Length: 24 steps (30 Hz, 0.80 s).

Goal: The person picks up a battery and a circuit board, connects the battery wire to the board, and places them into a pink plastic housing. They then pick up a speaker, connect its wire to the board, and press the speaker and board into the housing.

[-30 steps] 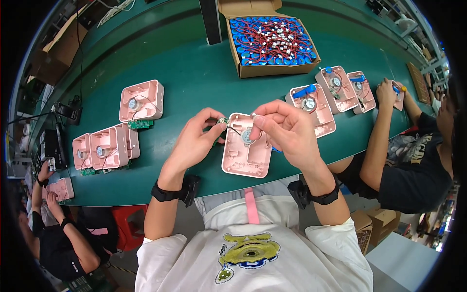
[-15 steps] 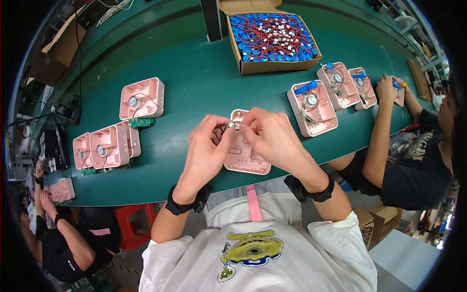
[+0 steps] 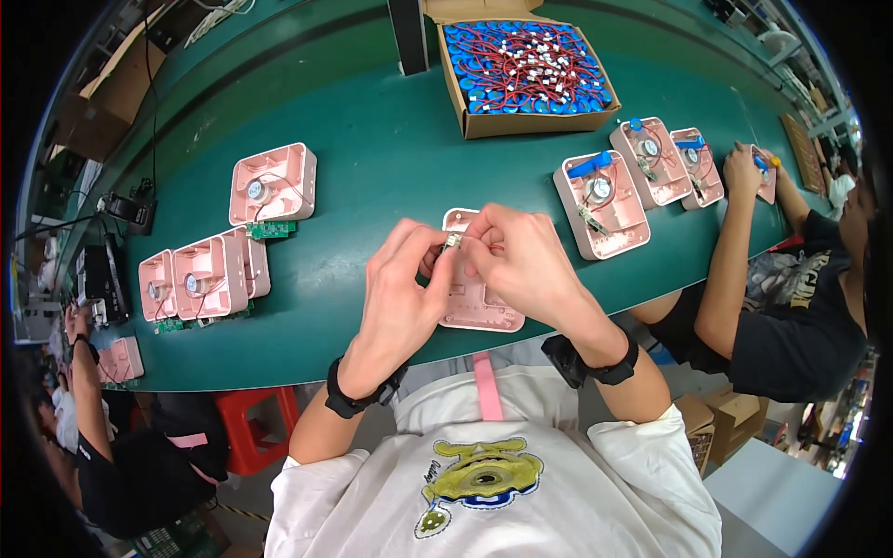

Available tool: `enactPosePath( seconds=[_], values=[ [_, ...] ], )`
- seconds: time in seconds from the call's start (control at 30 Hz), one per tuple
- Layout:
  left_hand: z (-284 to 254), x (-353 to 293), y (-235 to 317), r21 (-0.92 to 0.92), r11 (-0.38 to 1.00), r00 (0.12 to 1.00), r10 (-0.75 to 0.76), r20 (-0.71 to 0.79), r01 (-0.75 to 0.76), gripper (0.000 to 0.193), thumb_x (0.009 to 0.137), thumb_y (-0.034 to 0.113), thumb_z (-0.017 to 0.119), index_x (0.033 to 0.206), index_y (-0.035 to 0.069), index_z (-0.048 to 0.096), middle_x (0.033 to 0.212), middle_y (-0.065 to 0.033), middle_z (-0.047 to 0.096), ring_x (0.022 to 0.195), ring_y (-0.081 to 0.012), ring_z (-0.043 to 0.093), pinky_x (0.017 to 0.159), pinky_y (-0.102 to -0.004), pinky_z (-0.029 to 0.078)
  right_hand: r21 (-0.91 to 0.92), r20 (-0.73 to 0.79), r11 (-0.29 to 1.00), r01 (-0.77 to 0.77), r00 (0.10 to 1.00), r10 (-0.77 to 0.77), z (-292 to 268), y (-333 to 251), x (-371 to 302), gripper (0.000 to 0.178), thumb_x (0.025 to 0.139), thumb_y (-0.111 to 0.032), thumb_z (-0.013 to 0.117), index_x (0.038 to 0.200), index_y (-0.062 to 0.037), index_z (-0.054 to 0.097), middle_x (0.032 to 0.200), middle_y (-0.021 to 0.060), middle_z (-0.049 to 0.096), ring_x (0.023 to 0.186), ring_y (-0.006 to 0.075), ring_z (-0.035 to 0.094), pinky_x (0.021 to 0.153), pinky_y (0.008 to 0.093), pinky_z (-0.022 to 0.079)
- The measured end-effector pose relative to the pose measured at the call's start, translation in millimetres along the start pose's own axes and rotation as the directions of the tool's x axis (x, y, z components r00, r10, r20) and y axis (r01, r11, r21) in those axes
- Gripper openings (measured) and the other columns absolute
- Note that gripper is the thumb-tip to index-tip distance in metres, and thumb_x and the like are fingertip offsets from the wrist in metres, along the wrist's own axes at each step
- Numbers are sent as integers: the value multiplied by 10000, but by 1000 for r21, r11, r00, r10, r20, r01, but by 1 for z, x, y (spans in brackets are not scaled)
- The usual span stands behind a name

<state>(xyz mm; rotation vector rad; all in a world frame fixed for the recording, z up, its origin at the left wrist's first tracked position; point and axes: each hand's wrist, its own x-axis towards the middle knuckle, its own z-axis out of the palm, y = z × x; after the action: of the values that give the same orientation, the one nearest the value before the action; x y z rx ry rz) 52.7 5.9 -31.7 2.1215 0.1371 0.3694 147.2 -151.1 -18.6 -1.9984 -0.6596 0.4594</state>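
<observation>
Over a pink plastic housing [image 3: 484, 316] on the green table, my two hands meet fingertip to fingertip. My left hand [image 3: 398, 279] is closed in a pinch on a small circuit board, with a pale connector [image 3: 453, 240] showing at the fingertips. My right hand [image 3: 526, 265] pinches a wired plug against that connector; a short red wire [image 3: 498, 247] shows beside its fingers. The plug is mostly hidden, and I cannot tell whether it is seated. The housing lies with its inside facing up, partly covered by both hands.
An open carton [image 3: 539, 126] of blue cylindrical batteries with red wires stands beyond my hands. To the right are several pink housings [image 3: 605, 244] with batteries and speakers; to the left, housings [image 3: 272, 158] with green boards [image 3: 272, 230]. Co-workers' hands [image 3: 741, 177] work at both ends.
My left hand has shifted slightly right and the connector is tilted more upright between my fingertips. Both hands keep their pinch. The co-worker at the left has moved an arm.
</observation>
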Motion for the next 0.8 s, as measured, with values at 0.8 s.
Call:
enactPosePath(
  seconds=[0.8],
  values=[
    [-10,12,-14,-139,986,995,-89,45,95,125,952,21,738,1038,-65,709,929,-124,698,770,-190,707,679,-308,555,477,27,879,11,999,-27,-24,21,-17,235,1075,-34,563,1281,54,634,1131,90,752,929,99,649,816,263,538]
  ],
)
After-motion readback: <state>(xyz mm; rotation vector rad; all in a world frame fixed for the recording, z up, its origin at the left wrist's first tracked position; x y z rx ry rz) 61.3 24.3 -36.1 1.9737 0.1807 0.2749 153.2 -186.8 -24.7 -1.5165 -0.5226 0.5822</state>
